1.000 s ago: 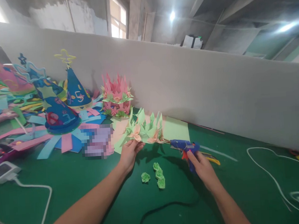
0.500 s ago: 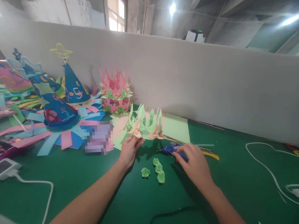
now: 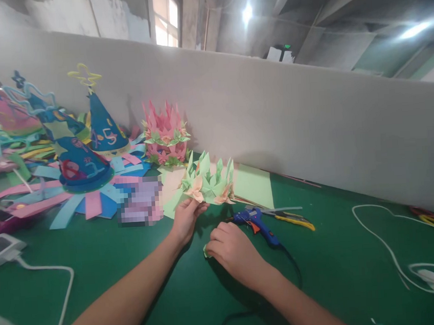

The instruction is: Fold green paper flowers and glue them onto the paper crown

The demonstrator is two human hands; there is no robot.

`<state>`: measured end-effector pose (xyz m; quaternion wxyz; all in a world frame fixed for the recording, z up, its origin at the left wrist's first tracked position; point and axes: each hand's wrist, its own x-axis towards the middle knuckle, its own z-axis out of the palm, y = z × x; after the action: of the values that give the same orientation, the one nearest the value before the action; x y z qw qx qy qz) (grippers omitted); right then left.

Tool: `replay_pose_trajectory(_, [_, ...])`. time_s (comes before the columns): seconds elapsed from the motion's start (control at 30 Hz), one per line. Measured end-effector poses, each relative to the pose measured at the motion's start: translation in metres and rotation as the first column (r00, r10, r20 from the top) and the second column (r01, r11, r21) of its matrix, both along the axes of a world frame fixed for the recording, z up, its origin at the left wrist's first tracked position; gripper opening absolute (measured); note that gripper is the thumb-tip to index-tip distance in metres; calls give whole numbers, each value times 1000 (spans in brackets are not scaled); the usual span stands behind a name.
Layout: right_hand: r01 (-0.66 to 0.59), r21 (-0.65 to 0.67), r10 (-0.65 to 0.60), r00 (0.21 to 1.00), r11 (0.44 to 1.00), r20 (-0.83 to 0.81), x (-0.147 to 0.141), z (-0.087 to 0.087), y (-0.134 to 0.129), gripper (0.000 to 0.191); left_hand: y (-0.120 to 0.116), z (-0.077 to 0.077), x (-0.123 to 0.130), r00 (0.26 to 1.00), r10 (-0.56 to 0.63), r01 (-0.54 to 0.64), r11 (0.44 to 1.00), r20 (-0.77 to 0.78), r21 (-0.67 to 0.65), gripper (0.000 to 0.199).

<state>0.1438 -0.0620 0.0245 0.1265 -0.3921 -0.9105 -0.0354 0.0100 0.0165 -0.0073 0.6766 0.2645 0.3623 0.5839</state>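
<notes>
Two bare hands are engaged: the left hand pinches the lower rim of the green paper crown, left of the blue glue gun; the right hand curls over a mostly hidden green folded-paper rosette, also left of the gun, its grip indeterminable. Light fingertip pressure should spare the rosette's folds, knuckles kept clear of the nozzle.

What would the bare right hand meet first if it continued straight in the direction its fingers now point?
The right hand would most likely meet the small green folded-paper flower showing just at its fingertips; whether they touch is unclear.
</notes>
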Motion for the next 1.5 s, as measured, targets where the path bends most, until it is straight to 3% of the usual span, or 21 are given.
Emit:
replay_pose_trajectory(0.13, [-35,31,35,999,999,-2,-2,5,-3,24,-1,1,0,1000,-8,8,1000,-9,9,19])
replay_pose_trajectory(0.23, [-21,75,32,987,997,-155,4,19,-2,18,0,1,0,1000,-21,22,999,-14,24,21])
replay_pose_trajectory(0.3, [78,157,-30,957,985,-289,11,31,4,15,0,-1,0,999,-33,34,999,-17,34,23])
replay_pose_trajectory(0.43, [287,378,-121,905,880,-407,26,49,22,11,-1,-1,1,998,-64,65,997,-15,50,25])
replay_pose_trajectory(0.57, [292,458,-124,924,839,-362,27,45,37,11,-5,3,2,996,-91,89,992,23,91,26])
replay_pose_trajectory(0.8, [211,501,-100,966,839,-240,20,31,44,12,-7,6,3,993,-117,114,988,21,105,29])
replay_pose_trajectory(1.5, [152,404,-112,986,902,-123,17,37,40,17,-12,4,4,991,-135,133,979,6,152,21])
